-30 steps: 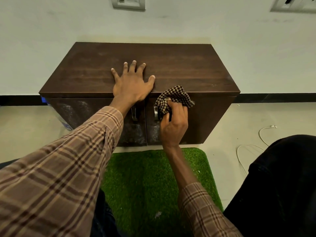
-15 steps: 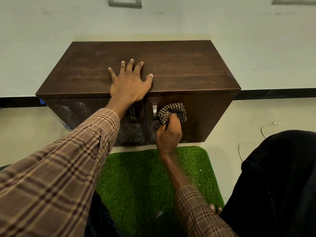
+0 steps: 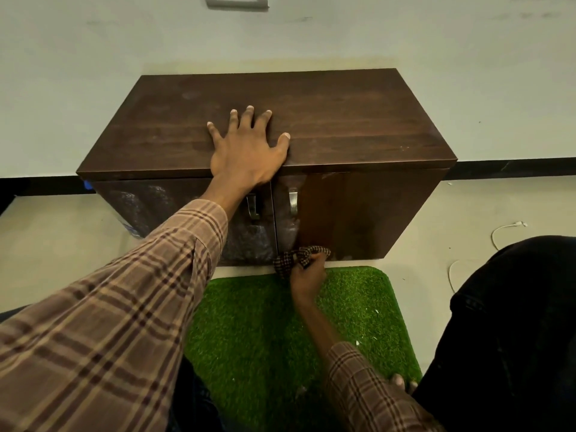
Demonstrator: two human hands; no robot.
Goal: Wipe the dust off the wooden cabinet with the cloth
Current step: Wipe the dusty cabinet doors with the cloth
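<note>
The dark brown wooden cabinet (image 3: 327,126) stands on the pale floor (image 3: 56,244) against the far wall, just beyond a green artificial-grass mat (image 3: 265,322) that lies nearest the person. On the near side both forearms come in wearing brown plaid sleeves (image 3: 109,322), and a dark-trousered knee (image 3: 514,322) fills the near right corner. Over the far edge of the mat, the right hand (image 3: 307,280) is clenched round a bunched brown-and-cream checked cloth (image 3: 299,257), pressing it against the bottom edge of the cabinet's right door (image 3: 358,213), close to the gap between the two doors. The right door looks smooth and glossy over most of its face; the left door (image 3: 174,210) shows a dull mottled film. Two metal handles (image 3: 291,202) hang beside the centre gap. Farther on, the left hand (image 3: 246,151) lies flat with fingers spread, released, its palm on the front edge of the cabinet top. A white cable (image 3: 498,229) curls on the floor to the right. A black skirting strip (image 3: 514,168) runs along the base of the far wall, and a grey switch plate (image 3: 237,1) sits high on it
</note>
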